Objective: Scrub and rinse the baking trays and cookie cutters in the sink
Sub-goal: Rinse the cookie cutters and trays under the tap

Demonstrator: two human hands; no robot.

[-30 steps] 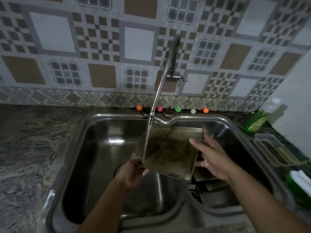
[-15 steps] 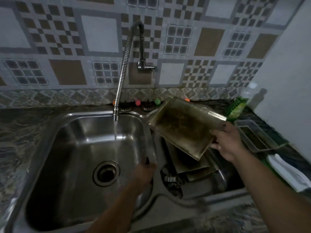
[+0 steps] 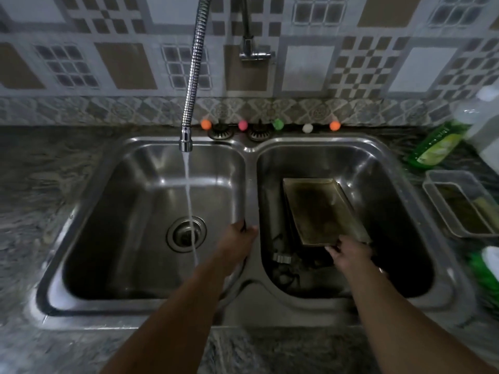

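The right hand (image 3: 351,253) gripped the near edge of the stained baking tray (image 3: 322,210), which lay atop other trays in the right basin of the sink (image 3: 249,306). The left hand (image 3: 239,242) rested, fingers curled, on the divider between basins, holding nothing visible. A cookie cutter (image 3: 280,257) lay at the basin's near left. Farther back, the faucet (image 3: 193,76) ran water into the left basin's drain (image 3: 186,233).

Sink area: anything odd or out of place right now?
Yes: the flexible metal faucet runs into the empty left steel basin, while the stained rectangular baking tray sits in the right basin, out of the stream. Right hand holds its near edge.
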